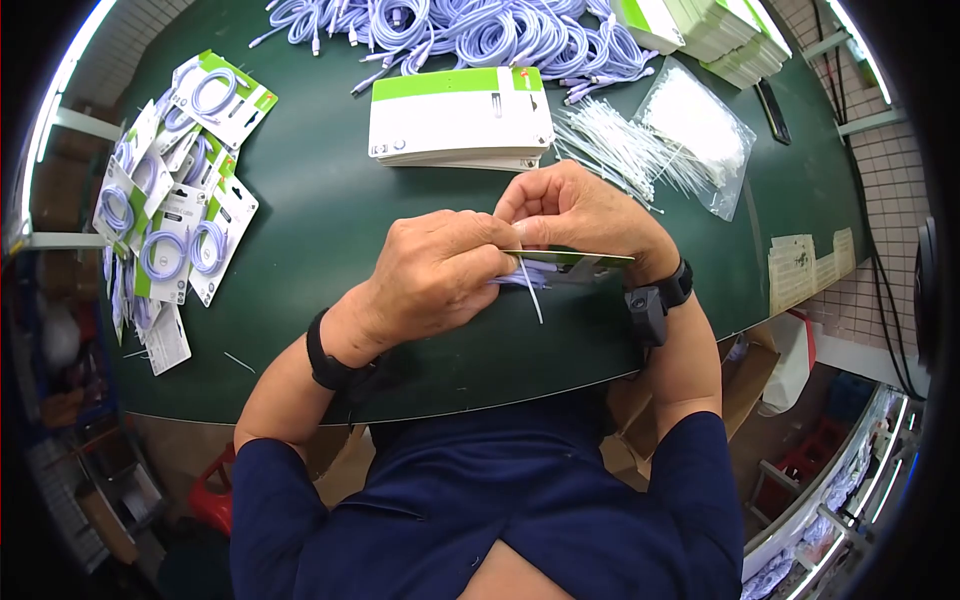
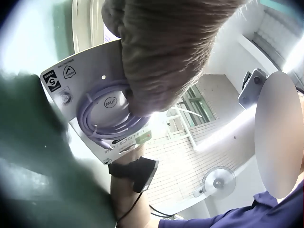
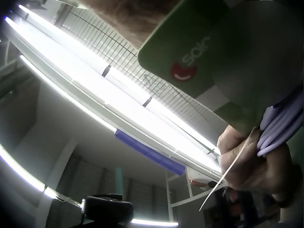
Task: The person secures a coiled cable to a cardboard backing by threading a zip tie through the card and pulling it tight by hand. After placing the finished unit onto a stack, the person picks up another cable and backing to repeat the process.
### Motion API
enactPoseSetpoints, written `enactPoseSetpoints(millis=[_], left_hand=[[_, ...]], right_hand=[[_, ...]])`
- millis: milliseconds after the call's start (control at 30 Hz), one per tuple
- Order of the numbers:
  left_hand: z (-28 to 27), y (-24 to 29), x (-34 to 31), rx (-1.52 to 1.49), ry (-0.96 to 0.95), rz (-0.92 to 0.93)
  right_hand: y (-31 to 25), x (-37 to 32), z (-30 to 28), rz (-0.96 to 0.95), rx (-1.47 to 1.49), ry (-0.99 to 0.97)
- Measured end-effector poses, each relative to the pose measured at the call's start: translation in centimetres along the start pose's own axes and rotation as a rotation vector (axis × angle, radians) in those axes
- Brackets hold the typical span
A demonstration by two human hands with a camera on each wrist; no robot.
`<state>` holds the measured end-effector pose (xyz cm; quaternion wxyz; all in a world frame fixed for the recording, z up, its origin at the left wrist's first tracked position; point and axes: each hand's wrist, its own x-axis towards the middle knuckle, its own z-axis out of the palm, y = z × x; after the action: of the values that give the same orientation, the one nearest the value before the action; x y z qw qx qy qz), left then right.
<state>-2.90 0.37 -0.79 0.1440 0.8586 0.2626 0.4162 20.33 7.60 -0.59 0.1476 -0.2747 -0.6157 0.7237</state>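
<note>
You hold the card (image 1: 575, 262) just above the green table (image 1: 320, 200), in front of your chest and nearer you than the stack of cards (image 1: 460, 115). It lies almost flat and edge-on, with its long axis running left to right and its far end pointing toward your right wrist. Your left hand (image 1: 430, 280) is clenched round the card's left end, with the coiled purple cable (image 1: 512, 280) and the white tie (image 1: 531, 292) that hangs down toward you, while your right hand (image 1: 580, 215) pinches the card's upper edge.
</note>
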Motion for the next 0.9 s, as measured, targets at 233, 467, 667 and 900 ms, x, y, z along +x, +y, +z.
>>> enactPoseSetpoints(millis=[233,467,667,900], left_hand=[[-0.3,0.5,0.0,-0.294,0.001,-0.302],[-0.8,0.2,0.1,-0.413,0.052,-0.539],[-0.7,0.0,-0.1,-0.464,-0.043,-0.761],[-0.4,-0.5,-0.2,-0.461,-0.051,-0.825]], right_hand=[[-0.6,-0.1,0.1,0.063,-0.045,-0.021],[-2.9,-2.8,-2.4,-0.094,-0.060,0.489],[-3.3,-1.8,2.2,-0.406,-0.612,0.490],[-3.8,-1.4,4.3,-0.431,-1.199,0.395]])
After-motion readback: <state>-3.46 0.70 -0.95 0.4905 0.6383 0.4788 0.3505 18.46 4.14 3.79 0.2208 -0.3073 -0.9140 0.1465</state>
